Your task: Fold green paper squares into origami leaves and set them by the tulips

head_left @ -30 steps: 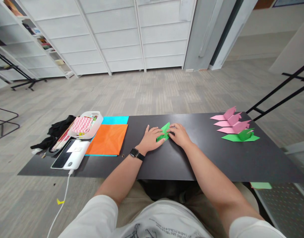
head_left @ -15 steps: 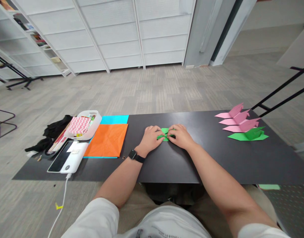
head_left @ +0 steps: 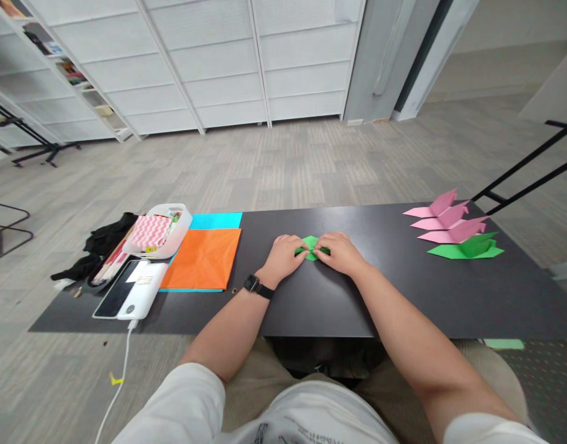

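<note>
A small folded piece of green paper (head_left: 311, 241) lies on the dark table in front of me. My left hand (head_left: 285, 254) pinches its left side between thumb and fingers, a black watch on that wrist. On the opposite side, my right hand (head_left: 337, 251) grips the paper the same way, the two thumbs close together near its middle. Both hands cover much of the paper, so its full shape is hidden. To the right stand a folded green paper bird (head_left: 468, 248) and several pink paper birds (head_left: 455, 231) in a row.
Left of my hands lie orange paper sheets (head_left: 204, 259) over blue sheets (head_left: 217, 220). Beyond them are a white container (head_left: 184, 222), a phone (head_left: 119, 293), a white power bank (head_left: 143, 295) with a cable, and black cloth (head_left: 108, 236). The dark table (head_left: 413, 302) extends rightward.
The green paper has gone from a pointed, tilted shape to a wider one lying crosswise. My fingers have curled in from lying flatter to pinching both its sides. The view has shifted slightly.
</note>
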Motion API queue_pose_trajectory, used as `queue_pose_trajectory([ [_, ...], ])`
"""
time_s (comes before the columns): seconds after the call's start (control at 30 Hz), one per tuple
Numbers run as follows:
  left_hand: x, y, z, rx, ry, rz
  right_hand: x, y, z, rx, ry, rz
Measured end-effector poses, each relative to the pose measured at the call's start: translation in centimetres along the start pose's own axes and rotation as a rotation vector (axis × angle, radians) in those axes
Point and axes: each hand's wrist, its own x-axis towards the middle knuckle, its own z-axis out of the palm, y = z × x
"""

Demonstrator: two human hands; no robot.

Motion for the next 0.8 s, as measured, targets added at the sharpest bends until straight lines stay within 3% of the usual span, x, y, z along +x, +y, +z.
queue_pose_trajectory([
  [0.8, 0.51, -0.17, 0.56, -0.049, 0.037, -0.074, 0.45, 0.04, 0.43, -0.020, 0.029, 0.030],
])
